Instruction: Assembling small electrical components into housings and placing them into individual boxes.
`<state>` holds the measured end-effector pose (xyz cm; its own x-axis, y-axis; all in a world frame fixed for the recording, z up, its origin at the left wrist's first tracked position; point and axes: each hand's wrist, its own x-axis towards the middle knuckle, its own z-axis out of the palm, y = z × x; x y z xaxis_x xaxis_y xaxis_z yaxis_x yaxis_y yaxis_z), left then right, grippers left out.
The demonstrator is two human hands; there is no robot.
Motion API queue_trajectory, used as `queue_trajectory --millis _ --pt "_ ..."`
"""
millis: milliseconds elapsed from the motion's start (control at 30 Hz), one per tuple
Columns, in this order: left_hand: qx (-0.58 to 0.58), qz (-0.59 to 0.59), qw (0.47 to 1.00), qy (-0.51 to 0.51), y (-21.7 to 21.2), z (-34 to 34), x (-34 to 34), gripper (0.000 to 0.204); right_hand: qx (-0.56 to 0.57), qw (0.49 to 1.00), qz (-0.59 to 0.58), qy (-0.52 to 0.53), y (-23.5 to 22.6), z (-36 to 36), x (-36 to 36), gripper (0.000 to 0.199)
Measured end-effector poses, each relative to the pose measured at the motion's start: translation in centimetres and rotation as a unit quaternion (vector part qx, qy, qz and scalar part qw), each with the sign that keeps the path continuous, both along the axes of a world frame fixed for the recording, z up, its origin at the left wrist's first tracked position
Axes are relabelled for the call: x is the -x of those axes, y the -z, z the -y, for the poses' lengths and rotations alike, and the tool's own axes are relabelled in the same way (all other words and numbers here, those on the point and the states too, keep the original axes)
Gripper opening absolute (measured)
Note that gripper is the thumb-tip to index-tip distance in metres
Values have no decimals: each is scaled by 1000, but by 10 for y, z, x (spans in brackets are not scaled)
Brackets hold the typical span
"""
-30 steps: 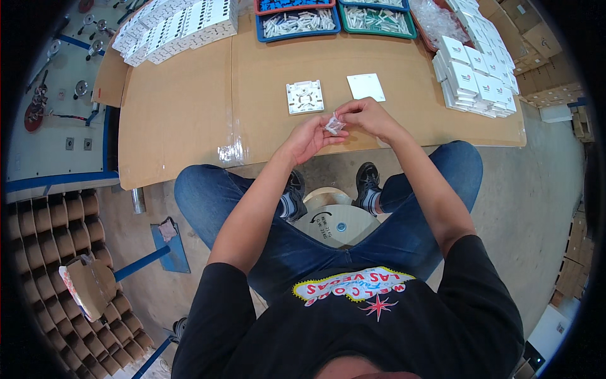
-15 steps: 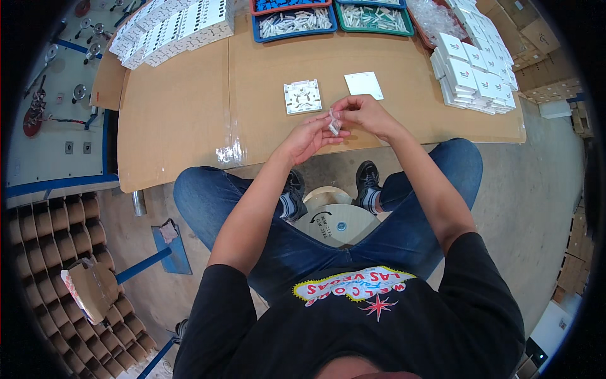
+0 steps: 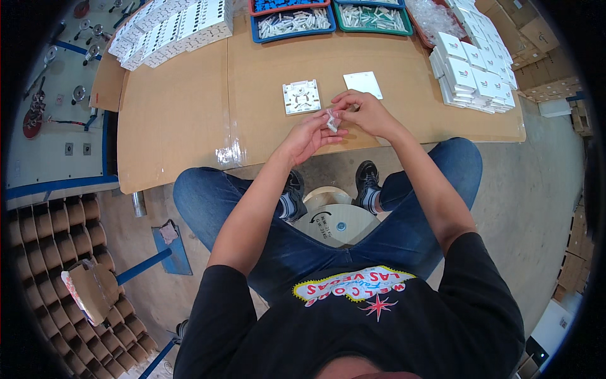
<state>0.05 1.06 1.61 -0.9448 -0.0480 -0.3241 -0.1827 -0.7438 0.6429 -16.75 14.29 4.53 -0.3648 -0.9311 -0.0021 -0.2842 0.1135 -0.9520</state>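
Observation:
Over the near edge of the cardboard-covered table (image 3: 189,120), my left hand (image 3: 307,135) and my right hand (image 3: 364,113) meet on a small clear plastic bag (image 3: 332,120), fingers of both pinching it. What is inside the bag is too small to tell. Just beyond the hands lies a white square base plate with moulded ribs (image 3: 300,96), and to its right a plain white square cover (image 3: 363,84). Neither plate is touched.
At the table's far edge stand a blue tray (image 3: 290,24) and a green tray (image 3: 372,18) of small white parts. Stacks of white boxes sit at the right (image 3: 470,76) and rows of white pieces at the far left (image 3: 170,28). A round stool (image 3: 334,218) is between my legs.
Both hands stay together on the small bag at the table's edge, with only slight finger movement. The plates have not moved.

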Motion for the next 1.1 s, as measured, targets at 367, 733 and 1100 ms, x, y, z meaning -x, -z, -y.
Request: queue_trajectory --millis 367,733,1100 --pt "33 -8 999 12 4 -1 1 39 -14 999 -35 -11 -9 -3 5 20" --pt "21 20 999 -20 2 -3 1 39 -1 999 -37 4 -5 -4 -1 24" --pt "13 17 999 -25 3 -4 1 36 -29 996 -23 -86 -2 -4 -1 20"
